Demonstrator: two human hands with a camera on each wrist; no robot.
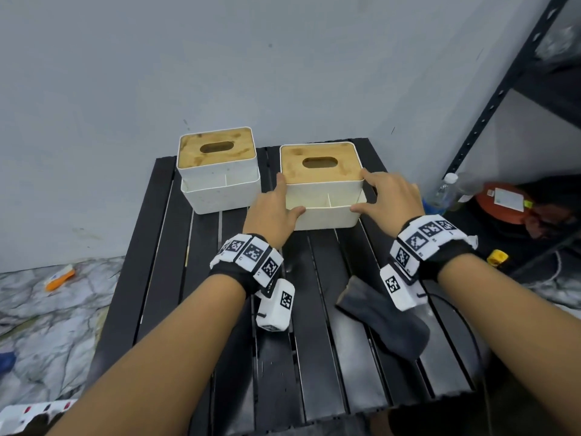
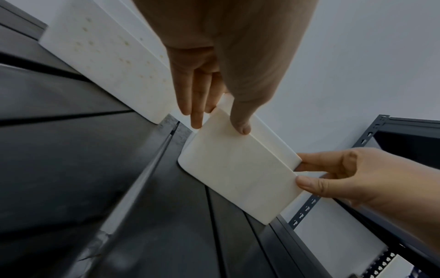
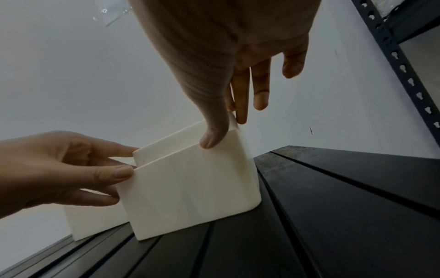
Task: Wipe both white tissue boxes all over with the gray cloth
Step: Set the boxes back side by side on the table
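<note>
We grip the right tissue box (image 1: 323,196) between left hand (image 1: 273,212) and right hand (image 1: 391,196), fingers pinching its corners, positioning it; next we must fetch the gray cloth (image 1: 382,322) lying untouched on the bench (image 1: 195,303).

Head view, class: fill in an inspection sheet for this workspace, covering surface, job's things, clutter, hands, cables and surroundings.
Surface: black slatted table, dusty in patches.
Job's things: left box and right box stand side by side at the back, bamboo lids on; gray cloth lies crumpled at the near right, untouched.
Clutter: nothing seen on the table besides these.
Hands: left hand and right hand grip the right box by its two sides, thumbs on the front compartment's rim.
Cables: a black cable runs over the table's right edge.
Surroundings: gray wall, metal shelf, water bottle, orange reel, marble floor.
</note>
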